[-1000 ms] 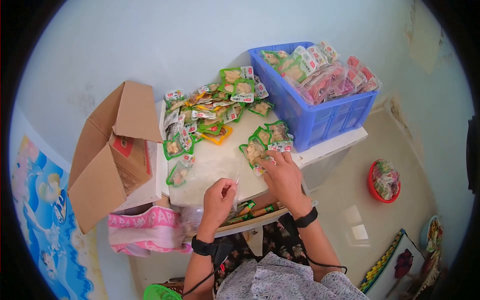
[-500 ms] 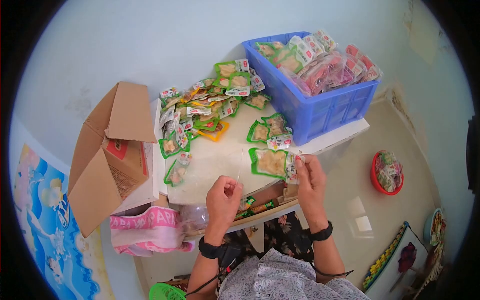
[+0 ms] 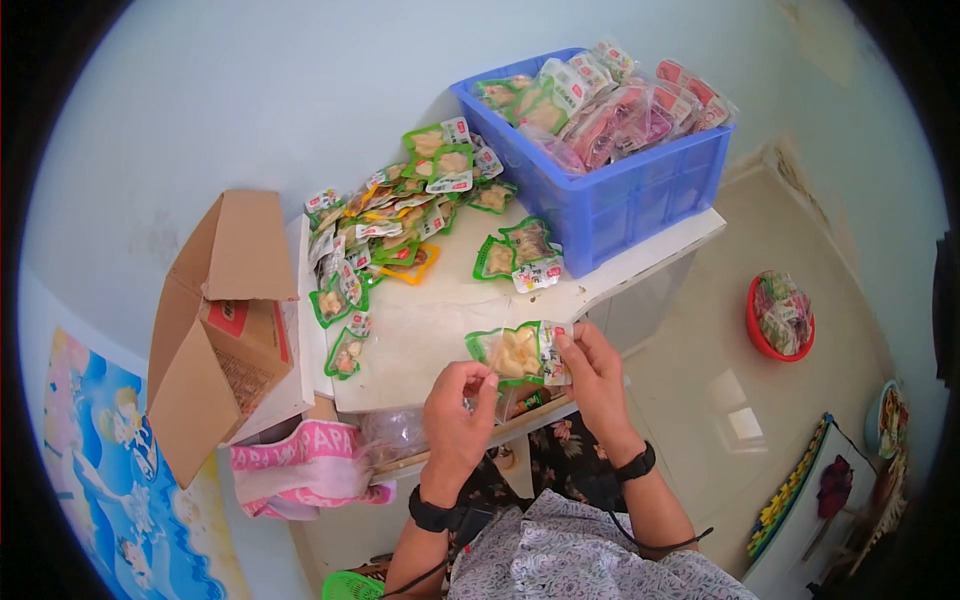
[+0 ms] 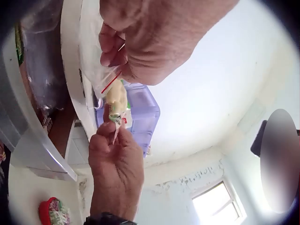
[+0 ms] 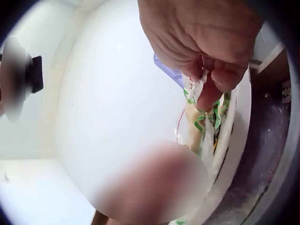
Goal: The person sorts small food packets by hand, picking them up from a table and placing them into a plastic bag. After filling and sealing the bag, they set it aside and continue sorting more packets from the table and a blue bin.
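My right hand [image 3: 597, 385] pinches one end of a clear-fronted snack packet [image 3: 518, 352] with green edging, pale pieces inside and a white printed label. It holds the packet over the front of the white table [image 3: 400, 340]. My left hand [image 3: 460, 410] is at the packet's left end, its thumb and fingers pinching a clear zip bag [image 4: 104, 84] with a red line along its mouth. In the left wrist view the packet's far end is right at the bag's mouth. Much of the bag hardly shows in the head view.
A heap of similar packets [image 3: 385, 225] lies at the back, with a few loose packets [image 3: 520, 255] beside a full blue crate [image 3: 640, 205]. An open cardboard box [image 3: 240, 245] stands left. Below are an open drawer [image 3: 530, 402], a pink towel [image 3: 300, 460] and a red basin [image 3: 757, 325].
My right hand has picked up a packet from the table beside the crate and brought it toward me, then left to my left hand. My left hand keeps its pinch on the bag.
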Demonstrator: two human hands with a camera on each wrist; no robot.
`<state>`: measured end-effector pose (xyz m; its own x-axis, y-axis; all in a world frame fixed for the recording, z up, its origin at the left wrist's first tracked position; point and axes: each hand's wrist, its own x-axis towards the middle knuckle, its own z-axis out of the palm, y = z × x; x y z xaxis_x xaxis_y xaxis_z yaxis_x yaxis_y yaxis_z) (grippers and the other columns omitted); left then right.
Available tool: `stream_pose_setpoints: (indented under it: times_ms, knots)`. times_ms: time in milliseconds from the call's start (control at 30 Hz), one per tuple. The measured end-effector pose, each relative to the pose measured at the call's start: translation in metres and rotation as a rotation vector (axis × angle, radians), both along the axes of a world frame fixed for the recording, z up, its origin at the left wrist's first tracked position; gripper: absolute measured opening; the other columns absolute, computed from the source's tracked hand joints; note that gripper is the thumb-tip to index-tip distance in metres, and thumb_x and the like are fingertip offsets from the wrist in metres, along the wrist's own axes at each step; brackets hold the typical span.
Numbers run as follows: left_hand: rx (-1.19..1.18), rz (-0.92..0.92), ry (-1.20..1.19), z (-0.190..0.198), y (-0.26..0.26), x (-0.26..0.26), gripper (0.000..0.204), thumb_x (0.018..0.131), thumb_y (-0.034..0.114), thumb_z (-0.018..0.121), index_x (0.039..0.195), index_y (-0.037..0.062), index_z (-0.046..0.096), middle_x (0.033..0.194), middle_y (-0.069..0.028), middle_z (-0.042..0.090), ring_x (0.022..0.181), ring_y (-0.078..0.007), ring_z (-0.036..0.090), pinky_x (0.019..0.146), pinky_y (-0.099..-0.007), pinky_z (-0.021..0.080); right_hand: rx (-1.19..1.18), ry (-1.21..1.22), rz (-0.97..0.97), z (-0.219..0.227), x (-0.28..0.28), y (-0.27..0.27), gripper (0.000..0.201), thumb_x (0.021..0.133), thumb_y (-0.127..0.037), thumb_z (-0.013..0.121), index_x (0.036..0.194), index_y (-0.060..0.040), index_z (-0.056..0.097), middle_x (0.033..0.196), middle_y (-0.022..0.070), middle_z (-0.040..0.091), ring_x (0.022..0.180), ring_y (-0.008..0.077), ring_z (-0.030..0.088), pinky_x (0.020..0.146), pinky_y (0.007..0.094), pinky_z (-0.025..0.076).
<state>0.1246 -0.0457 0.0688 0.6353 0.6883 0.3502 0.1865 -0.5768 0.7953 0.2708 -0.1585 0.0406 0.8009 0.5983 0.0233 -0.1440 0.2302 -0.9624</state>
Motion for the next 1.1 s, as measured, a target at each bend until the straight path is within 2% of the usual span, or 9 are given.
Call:
stream_pose_setpoints:
  times_ms: [200, 333, 433, 633, 733, 833, 933, 1033, 1100]
  knots:
    - [0.092, -0.124, 0.028, 0.008, -0.007, 0.007, 0.010, 0.095, 0.003, 0.068, 0.103, 0.0008, 0.064, 0.092, -0.0133, 0.067, 0.080, -0.0274, 0.068, 0.074, -0.0363, 0.055, 0.040, -0.042, 0.274, -0.008, 0.002, 0.024, 0.009, 0.106, -0.009, 0.060, 0.106, 0.0000, 0.060, 0.084, 0.0029, 0.066, 0.065, 0.0056, 0.061, 0.047, 0.0253, 0.051]
    - [0.096, -0.145, 0.012, 0.006, 0.002, 0.006, 0.011, 0.094, 0.001, 0.066, 0.105, 0.0007, 0.062, 0.095, -0.0146, 0.065, 0.083, -0.0302, 0.067, 0.076, -0.0374, 0.055, 0.014, -0.051, 0.367, -0.001, 0.007, 0.043, 0.006, 0.102, -0.001, 0.059, 0.107, 0.0026, 0.061, 0.090, 0.0055, 0.070, 0.072, 0.0091, 0.065, 0.056, 0.0297, 0.058]
    - [0.118, -0.166, 0.028, 0.009, 0.007, 0.003, 0.012, 0.093, 0.001, 0.066, 0.104, 0.0011, 0.063, 0.095, -0.0147, 0.066, 0.086, -0.0308, 0.067, 0.078, -0.0386, 0.055, 0.146, -0.137, 0.386, -0.028, 0.008, 0.073, 0.013, 0.095, 0.002, 0.061, 0.109, 0.0036, 0.062, 0.087, 0.0114, 0.073, 0.072, 0.0204, 0.070, 0.063, 0.0390, 0.059]
    - [0.071, -0.111, 0.040, 0.001, 0.014, -0.004, 0.012, 0.093, 0.002, 0.066, 0.105, 0.0022, 0.063, 0.096, -0.0139, 0.065, 0.088, -0.0309, 0.067, 0.079, -0.0384, 0.055, -0.299, -0.615, 0.134, -0.002, -0.003, 0.077, 0.035, 0.084, 0.002, 0.065, 0.118, 0.0031, 0.060, 0.081, 0.0242, 0.070, 0.081, 0.0444, 0.069, 0.069, 0.0460, 0.054]
    - [0.050, -0.090, 0.020, -0.002, 0.017, -0.005, 0.012, 0.093, 0.002, 0.066, 0.104, 0.0023, 0.063, 0.097, -0.0138, 0.065, 0.088, -0.0304, 0.067, 0.080, -0.0378, 0.055, -0.308, -0.574, 0.166, 0.001, -0.007, 0.083, 0.039, 0.084, 0.004, 0.064, 0.123, 0.0025, 0.058, 0.086, 0.0222, 0.072, 0.078, 0.0429, 0.070, 0.069, 0.0452, 0.054]
    - [0.033, -0.110, -0.010, -0.008, 0.025, -0.007, 0.012, 0.092, 0.001, 0.067, 0.103, 0.0022, 0.063, 0.097, -0.0138, 0.065, 0.088, -0.0297, 0.067, 0.080, -0.0373, 0.055, 0.054, -0.336, 0.344, -0.020, -0.007, 0.097, 0.035, 0.087, 0.002, 0.063, 0.122, 0.0001, 0.060, 0.094, 0.0202, 0.073, 0.081, 0.0426, 0.069, 0.072, 0.0463, 0.055]
    - [-0.001, -0.138, -0.038, -0.016, 0.031, -0.008, 0.013, 0.091, 0.001, 0.068, 0.103, 0.0020, 0.062, 0.096, -0.0139, 0.065, 0.088, -0.0296, 0.067, 0.080, -0.0371, 0.054, 0.075, -0.602, 0.390, -0.021, -0.001, 0.100, 0.028, 0.091, -0.001, 0.064, 0.118, -0.0024, 0.065, 0.101, 0.0173, 0.074, 0.085, 0.0398, 0.070, 0.074, 0.0450, 0.056]
    - [-0.006, -0.125, -0.056, -0.018, 0.034, -0.007, 0.014, 0.090, -0.001, 0.068, 0.102, 0.0019, 0.061, 0.095, -0.0123, 0.064, 0.088, -0.0273, 0.067, 0.080, -0.0354, 0.054, -0.200, -1.079, 0.269, -0.026, 0.008, 0.098, 0.030, 0.094, 0.000, 0.067, 0.124, -0.0026, 0.067, 0.107, 0.0121, 0.074, 0.085, 0.0232, 0.073, 0.076, 0.0335, 0.056]
    - [-0.055, -0.124, -0.097, -0.023, 0.040, -0.006, 0.014, 0.090, -0.002, 0.068, 0.101, 0.0019, 0.061, 0.097, -0.0108, 0.064, 0.088, -0.0243, 0.067, 0.080, -0.0334, 0.054, -0.313, -0.842, 0.338, -0.008, 0.011, 0.084, 0.029, 0.093, 0.000, 0.067, 0.122, -0.0046, 0.069, 0.113, 0.0125, 0.073, 0.091, 0.0266, 0.072, 0.078, 0.0348, 0.057]
